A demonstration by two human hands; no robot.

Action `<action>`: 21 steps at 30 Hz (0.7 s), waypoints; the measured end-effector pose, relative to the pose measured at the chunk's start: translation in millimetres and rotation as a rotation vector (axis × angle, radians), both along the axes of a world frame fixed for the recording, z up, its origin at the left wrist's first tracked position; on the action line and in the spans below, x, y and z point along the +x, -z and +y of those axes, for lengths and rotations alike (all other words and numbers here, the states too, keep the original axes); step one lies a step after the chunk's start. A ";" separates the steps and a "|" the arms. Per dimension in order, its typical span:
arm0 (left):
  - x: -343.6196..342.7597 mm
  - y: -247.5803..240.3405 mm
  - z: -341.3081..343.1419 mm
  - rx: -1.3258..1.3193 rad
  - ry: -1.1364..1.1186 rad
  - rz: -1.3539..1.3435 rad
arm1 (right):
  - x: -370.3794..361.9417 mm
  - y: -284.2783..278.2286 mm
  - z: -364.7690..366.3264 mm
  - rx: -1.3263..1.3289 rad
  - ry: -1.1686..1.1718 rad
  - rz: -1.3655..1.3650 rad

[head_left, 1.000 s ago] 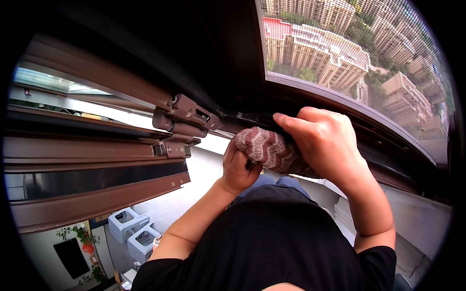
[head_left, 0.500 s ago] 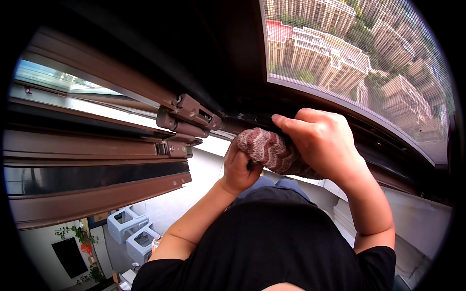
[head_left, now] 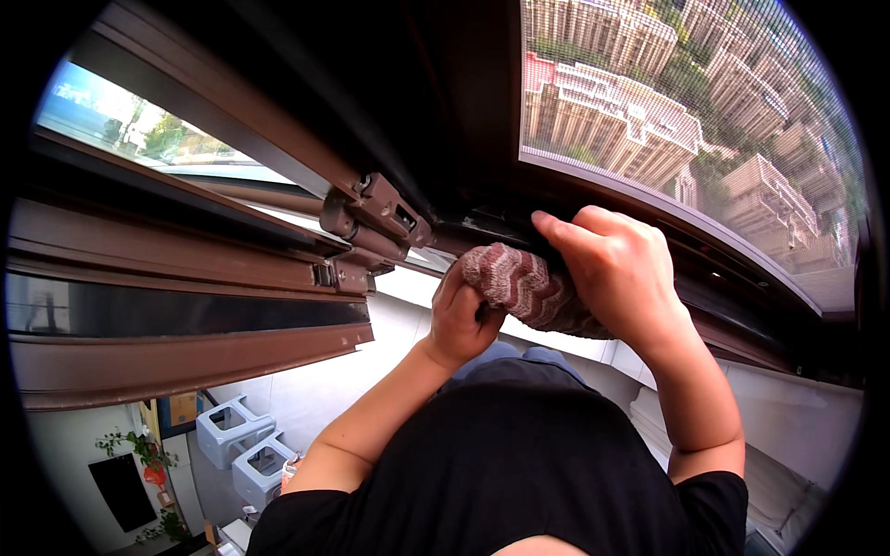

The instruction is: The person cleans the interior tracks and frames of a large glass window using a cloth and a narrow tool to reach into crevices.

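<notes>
- At the window, a zigzag-striped knitted piece (head_left: 524,283) is held up between the two hands, just below the dark window frame (head_left: 487,222).
- Its near left end is gripped by the left hand (head_left: 456,320), with the fingers curled in and bunched close together around the wool.
- Over on the other side, its far end is covered by the right hand (head_left: 623,264): one digit is pointed out leftward by the frame, and the other fingers are folded. Whether wool is pinched underneath cannot be told, nor can contact with the frame be made out.
- The step in hand, by the look of it, is the handling of the knitted piece right up against the frame, with both hands committed.
- For the next move, a firm left grip seems called for, and the right fingers would need to be set squarely on the wool or the frame.
- Care is called for on the left, where a brown metal hinge (head_left: 394,213) is mounted near the left knuckles; wool could be snagged there.
- Above it all, the outdoor buildings are seen through a mesh screen (head_left: 607,176).
</notes>
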State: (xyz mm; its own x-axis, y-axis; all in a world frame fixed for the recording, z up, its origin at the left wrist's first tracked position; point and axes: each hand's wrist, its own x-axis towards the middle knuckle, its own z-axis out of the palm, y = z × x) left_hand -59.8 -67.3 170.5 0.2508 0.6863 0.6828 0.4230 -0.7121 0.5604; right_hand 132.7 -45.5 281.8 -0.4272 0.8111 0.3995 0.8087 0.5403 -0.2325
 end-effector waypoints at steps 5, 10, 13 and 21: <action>-0.5 1.1 0.0 0.007 0.006 0.002 | 2.5 1.8 1.0 -0.014 -0.039 0.062; -0.5 3.3 0.1 0.000 0.026 -0.021 | 0.8 2.4 2.0 -0.022 -0.064 0.098; -0.6 2.7 1.4 0.005 0.026 -0.010 | -1.3 5.0 1.5 -0.008 -0.015 0.071; -2.3 3.0 1.4 0.012 0.028 -0.001 | -2.5 3.2 1.8 -0.008 -0.049 0.083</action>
State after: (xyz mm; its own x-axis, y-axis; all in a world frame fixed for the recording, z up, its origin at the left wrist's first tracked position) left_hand -62.1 -65.8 167.4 0.2692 0.6708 0.6911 0.4027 -0.7302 0.5519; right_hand 130.3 -43.7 278.6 -0.4326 0.7932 0.4287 0.7591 0.5769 -0.3016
